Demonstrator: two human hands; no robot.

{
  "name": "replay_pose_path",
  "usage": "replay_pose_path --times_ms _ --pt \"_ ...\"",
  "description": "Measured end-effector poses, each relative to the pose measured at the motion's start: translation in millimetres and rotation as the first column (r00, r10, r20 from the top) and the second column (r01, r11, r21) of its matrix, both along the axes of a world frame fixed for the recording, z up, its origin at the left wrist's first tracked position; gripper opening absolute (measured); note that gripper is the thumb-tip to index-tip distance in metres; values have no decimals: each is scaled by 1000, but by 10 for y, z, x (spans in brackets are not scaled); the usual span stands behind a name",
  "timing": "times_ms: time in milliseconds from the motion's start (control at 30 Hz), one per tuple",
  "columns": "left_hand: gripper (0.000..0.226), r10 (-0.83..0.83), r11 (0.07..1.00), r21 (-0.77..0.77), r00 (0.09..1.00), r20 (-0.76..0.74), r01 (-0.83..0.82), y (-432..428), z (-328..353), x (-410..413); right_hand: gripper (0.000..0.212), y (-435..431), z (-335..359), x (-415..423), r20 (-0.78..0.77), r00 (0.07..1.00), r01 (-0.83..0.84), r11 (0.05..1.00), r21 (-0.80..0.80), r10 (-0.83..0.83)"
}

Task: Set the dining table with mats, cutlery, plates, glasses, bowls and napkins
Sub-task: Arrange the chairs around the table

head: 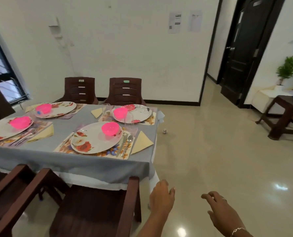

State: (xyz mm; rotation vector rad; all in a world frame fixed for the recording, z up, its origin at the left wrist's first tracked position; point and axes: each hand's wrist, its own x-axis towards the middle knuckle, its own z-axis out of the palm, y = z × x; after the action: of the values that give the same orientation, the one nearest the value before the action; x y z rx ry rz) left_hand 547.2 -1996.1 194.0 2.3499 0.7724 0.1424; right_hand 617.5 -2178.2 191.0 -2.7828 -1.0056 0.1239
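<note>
The dining table (84, 161) wears a grey cloth and carries several place settings. Nearest me, a floral mat (63, 146) bears a flowered plate (91, 141) with a pink bowl (110, 128) on it. A knife and spoon (127, 144) lie to the plate's right, a folded yellow napkin (142, 140) beside them. A clear glass (129, 121) stands behind. The other settings look alike. My left hand (161, 197) and my right hand (219, 209) hang over the floor to the table's right, fingers relaxed, holding nothing.
Dark brown chairs stand at the near side (94, 206) and the far side (125, 90). A small object (165, 131) lies on the tiled floor by the table's corner. A wooden stool (286, 115), a potted plant (287, 69) and a dark door (245, 48) are at the right.
</note>
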Motion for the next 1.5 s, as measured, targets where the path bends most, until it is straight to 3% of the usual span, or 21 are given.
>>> replay_pose_path --times_ms 267,333,433,500,567,633,667,733,933,1100,1500 --pt "32 155 988 30 988 -11 -154 473 213 1219 50 638 -38 1429 -36 991 -124 991 40 125" --pt "33 173 984 45 984 -36 -172 501 201 1460 68 718 -158 1779 -89 979 -182 983 18 182" --pt "33 233 973 16 970 -65 -232 542 143 1819 98 912 -445 2390 44 955 -292 956 -33 293" --pt "31 276 961 0 959 -70 -277 544 103 2089 103 978 -558 2798 136 919 -366 929 -51 369" --pt "26 323 946 -16 944 -64 -325 534 85 2393 98 991 -505 3141 41 911 -408 911 -57 411" --pt "17 349 936 -24 934 -71 -352 512 95 2762 72 958 -212 3510 -93 915 -395 919 -8 392" --pt "15 360 931 -26 929 -84 -363 485 92 2951 56 900 -139 3725 -42 916 -397 917 37 398" --pt "17 378 923 -39 922 -81 -382 432 106 3355 46 787 10 4181 -32 913 -406 913 31 407" --pt "31 383 919 -39 913 -142 -392 262 -20 4333 44 594 -29 5352 -71 946 -320 947 -23 318" --pt "34 433 895 -47 888 -154 -444 479 -242 5013 43 848 -227 6028 -124 910 -408 909 -83 397" --pt "33 452 878 -78 871 -192 -473 1941 -452 7218 40 2271 -412 8286 -141 884 -466 867 -178 446"
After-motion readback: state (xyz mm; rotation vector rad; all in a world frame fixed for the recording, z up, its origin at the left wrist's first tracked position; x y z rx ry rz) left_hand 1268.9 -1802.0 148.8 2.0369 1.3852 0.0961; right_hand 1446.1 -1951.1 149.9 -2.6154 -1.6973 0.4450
